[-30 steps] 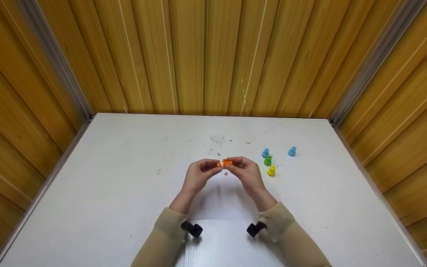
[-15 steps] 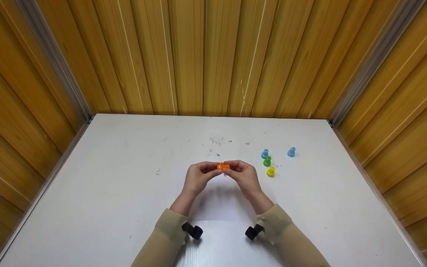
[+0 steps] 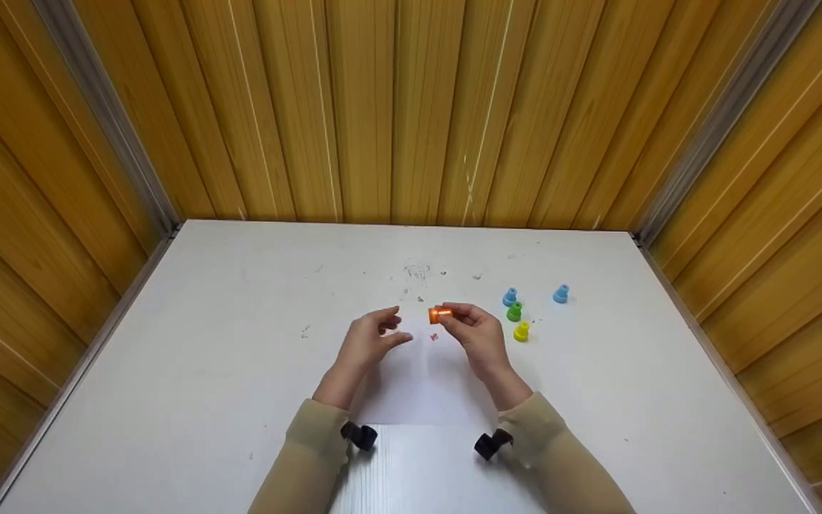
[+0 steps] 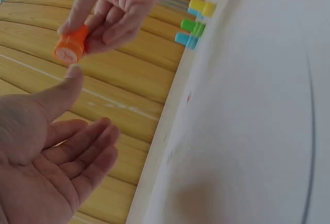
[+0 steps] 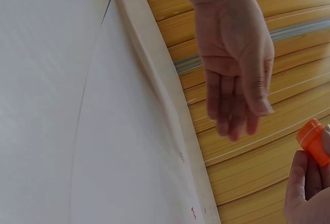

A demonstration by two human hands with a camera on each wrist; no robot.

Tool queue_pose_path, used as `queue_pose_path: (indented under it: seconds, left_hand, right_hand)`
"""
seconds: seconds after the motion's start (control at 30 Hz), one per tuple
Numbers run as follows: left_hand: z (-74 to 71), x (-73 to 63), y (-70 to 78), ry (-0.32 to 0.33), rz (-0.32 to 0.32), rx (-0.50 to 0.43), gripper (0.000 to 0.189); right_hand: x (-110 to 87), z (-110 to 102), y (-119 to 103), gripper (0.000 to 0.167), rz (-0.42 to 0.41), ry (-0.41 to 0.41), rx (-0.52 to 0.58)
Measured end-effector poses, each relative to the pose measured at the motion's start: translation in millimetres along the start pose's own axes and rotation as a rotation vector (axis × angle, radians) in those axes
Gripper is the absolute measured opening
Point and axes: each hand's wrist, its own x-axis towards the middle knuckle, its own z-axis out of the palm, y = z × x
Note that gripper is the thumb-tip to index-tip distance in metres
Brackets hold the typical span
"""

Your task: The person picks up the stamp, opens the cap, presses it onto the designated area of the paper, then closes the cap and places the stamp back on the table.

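My right hand point(image 3: 481, 339) pinches a small orange toy stamp point(image 3: 439, 315) between thumb and fingers, held sideways above the table. Its round end, with a pale disc bearing a reddish design, faces left; in the left wrist view this orange stamp point(image 4: 71, 46) shows that end clearly. My left hand point(image 3: 368, 343) holds nothing; its thumb and fingers are spread apart, a short gap left of the stamp. Below the hands lies a white sheet of paper point(image 3: 422, 400) with a small red print point(image 3: 434, 336) near its far part.
To the right stand several more stamps: a blue stamp point(image 3: 510, 297), a green stamp point(image 3: 514, 311), a yellow stamp point(image 3: 521, 331) and, farther right, another blue stamp point(image 3: 561, 294). Dark smudges point(image 3: 417, 272) mark the white table point(image 3: 190, 343). Wood-patterned walls point(image 3: 354, 107) enclose it.
A second ago my left hand held a small orange cap apart from the stamp. The two pieces then came together, and my left hand has let go and moved left.
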Motion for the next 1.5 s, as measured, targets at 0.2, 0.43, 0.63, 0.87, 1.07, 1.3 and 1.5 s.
queue_pose_path:
  seconds: [0.2, 0.43, 0.63, 0.87, 1.07, 1.3, 1.5]
  left_hand:
    - [-11.5, -4.1, -15.6, -0.085, -0.072, 0.333, 0.086]
    - [-15.2, -8.8, -23.4, -0.204, -0.129, 0.481, 0.105]
    - [-14.8, -8.8, -24.3, -0.242, -0.15, 0.496, 0.107]
    - [-14.7, -6.6, -23.7, -0.235, -0.137, 0.503, 0.107]
    - [-12.8, -7.6, -23.4, -0.227, -0.142, 0.499, 0.106]
    - [-12.5, -6.9, -22.6, -0.222, -0.154, 0.485, 0.107]
    - [-11.5, -7.4, -25.0, -0.229, -0.162, 0.473, 0.108]
  right_hand:
    - [2.1, -4, 0, 0.026, 0.009, -0.001, 0.021]
    - [4.8, -8, -1, 0.024, 0.016, -0.001, 0.02]
    - [9.2, -15, -6, 0.028, 0.008, 0.008, 0.017]
    - [22.4, -44, -24, 0.035, -0.109, 0.083, -0.062]
    - [42.1, -99, -39, 0.039, -0.104, 0.227, -0.257]
    - [66.7, -168, -42, 0.036, -0.063, 0.355, -0.557]
    - [76.6, -210, -31, 0.036, 0.011, 0.33, -0.81]
